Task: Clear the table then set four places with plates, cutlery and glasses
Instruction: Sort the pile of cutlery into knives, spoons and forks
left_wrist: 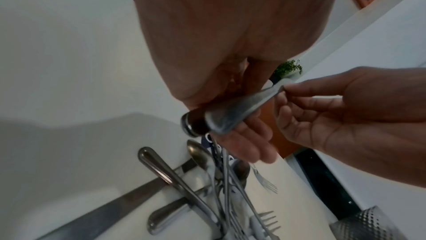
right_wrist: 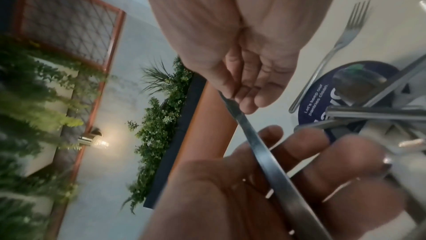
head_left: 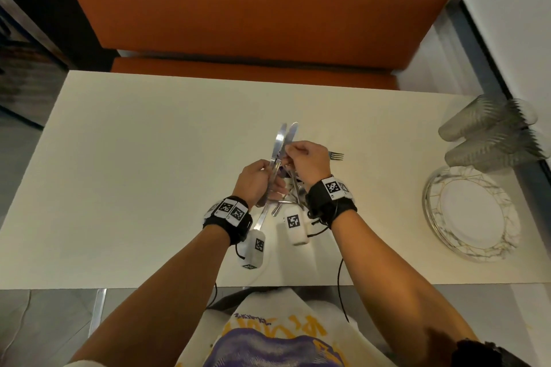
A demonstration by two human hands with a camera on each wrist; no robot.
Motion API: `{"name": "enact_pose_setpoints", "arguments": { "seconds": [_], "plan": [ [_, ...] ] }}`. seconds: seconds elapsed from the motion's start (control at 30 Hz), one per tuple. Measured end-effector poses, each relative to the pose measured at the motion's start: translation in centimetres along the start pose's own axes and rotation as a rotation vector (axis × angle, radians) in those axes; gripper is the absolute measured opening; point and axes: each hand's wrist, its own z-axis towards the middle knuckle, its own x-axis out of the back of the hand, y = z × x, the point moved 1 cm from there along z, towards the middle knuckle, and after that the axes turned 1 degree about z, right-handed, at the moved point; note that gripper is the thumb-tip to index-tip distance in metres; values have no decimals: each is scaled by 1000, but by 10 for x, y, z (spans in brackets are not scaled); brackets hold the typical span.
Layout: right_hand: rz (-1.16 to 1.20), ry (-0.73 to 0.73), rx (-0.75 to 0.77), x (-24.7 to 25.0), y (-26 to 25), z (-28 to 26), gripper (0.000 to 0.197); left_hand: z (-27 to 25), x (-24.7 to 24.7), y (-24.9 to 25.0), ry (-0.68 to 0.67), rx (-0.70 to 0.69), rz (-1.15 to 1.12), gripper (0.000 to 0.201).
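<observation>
Over the middle of the cream table (head_left: pixel 134 158) my left hand (head_left: pixel 272 171) holds two table knives (head_left: pixel 280 140) by their handles, blades pointing away from me. My right hand (head_left: pixel 287 155) pinches the second knife (right_wrist: pixel 265 153) near where blade meets handle; that knife lies across my left palm (right_wrist: pixel 276 189). The two handles (left_wrist: pixel 230 116) rest side by side on my left fingers. A loose pile of cutlery (left_wrist: pixel 207 189) lies on the table right under both hands. One fork (head_left: pixel 335 155) lies just right of my right hand.
A stack of plates (head_left: pixel 471 214) sits at the table's right edge, with several textured glasses (head_left: pixel 489 131) lying stacked behind it. A round blue sticker (right_wrist: pixel 322 101) lies under the cutlery pile. An orange bench (head_left: pixel 253 9) runs along the far side.
</observation>
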Motion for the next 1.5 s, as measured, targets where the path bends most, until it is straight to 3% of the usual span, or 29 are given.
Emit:
{"name": "enact_pose_setpoints", "arguments": {
  "seconds": [0.2,0.33,0.87,1.0,1.17,1.23,1.37,1.5],
  "plan": [
    [-79,21,73,8,-4,-2,7,-5,-5,5,-28,-9,-45,23],
    [-122,45,143,16,-12,4,17,-8,-3,7,-71,6,-75,27],
    [-54,-33,149,14,-11,15,12,-11,1,5,-62,8,2,28],
    [-270,-15,213,9,5,16,13,-3,11,-3,47,64,5,30],
    [-908,-292,192,-1,49,5,33,-3,32,-17,153,126,-12,19],
    [-1066,-333,240,-2,62,0,37,-5,36,-22,171,147,-31,17],
    [-1057,-287,262,1,77,-1,26,-7,40,-31,188,168,-44,16],
    [-939,-153,237,12,80,7,21,-7,38,-33,182,172,-52,11]
  ]
}}
